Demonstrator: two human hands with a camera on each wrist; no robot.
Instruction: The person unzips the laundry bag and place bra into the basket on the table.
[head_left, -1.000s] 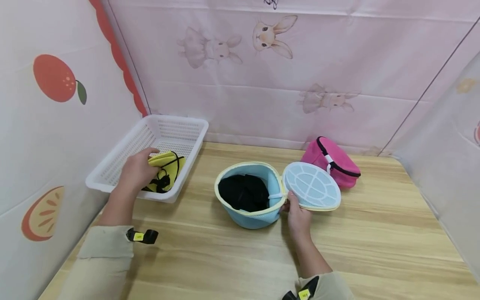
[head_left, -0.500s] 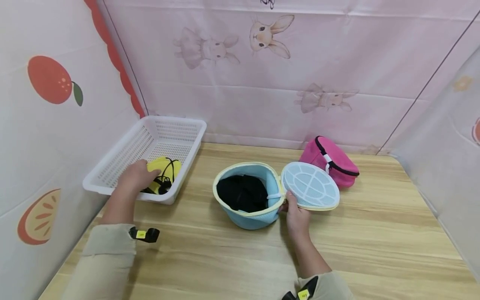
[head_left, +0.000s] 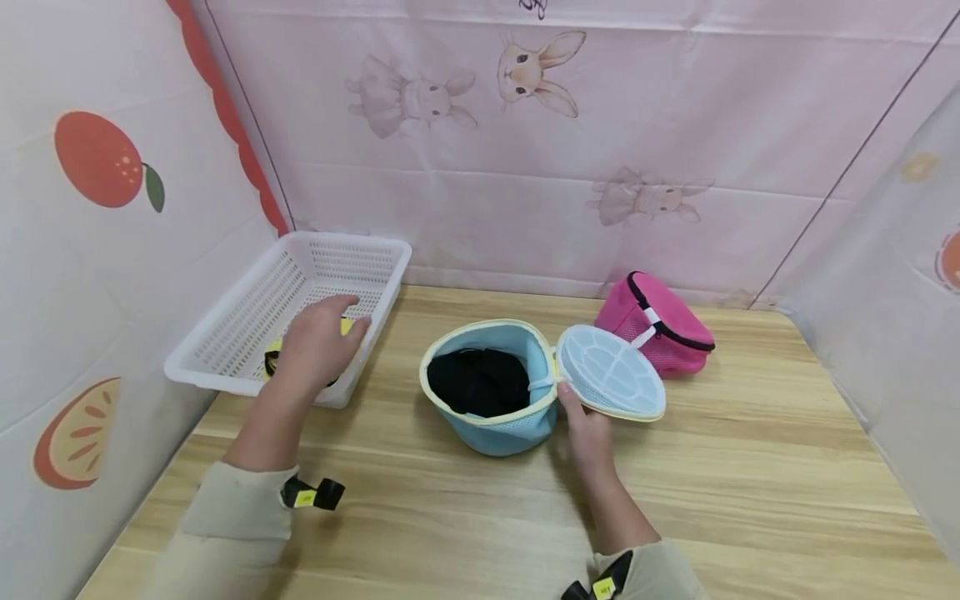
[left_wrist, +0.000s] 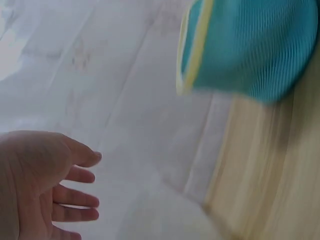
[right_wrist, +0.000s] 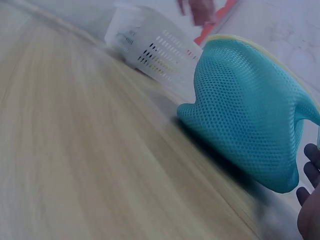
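My left hand (head_left: 318, 342) is above the white basket, fingers spread and holding nothing; the left wrist view also shows the bare hand (left_wrist: 45, 185). Partly hidden beneath it, a yellow cloth item with black cords (head_left: 273, 354) lies in the basket. A light blue mesh laundry bag (head_left: 495, 435) with yellow trim stands unzipped on the table, a black cloth item (head_left: 480, 383) inside. Its round lid (head_left: 615, 371) is folded out to the right. My right hand (head_left: 588, 433) grips the bag's edge beside the lid's hinge, thumb on top; its other fingers are mostly hidden.
The white perforated basket (head_left: 217, 371) stands at the left, close to the wall sheet. Behind the blue lid sits a zipped pink mesh bag (head_left: 660, 329) with black trim. Printed sheets (head_left: 465, 208) enclose the wooden table (head_left: 420, 517) at the back and sides.
My left hand has let go of the yellow cloth item in the basket and moved right, its fingers opening. The right hand has shifted slightly left along with the lid.
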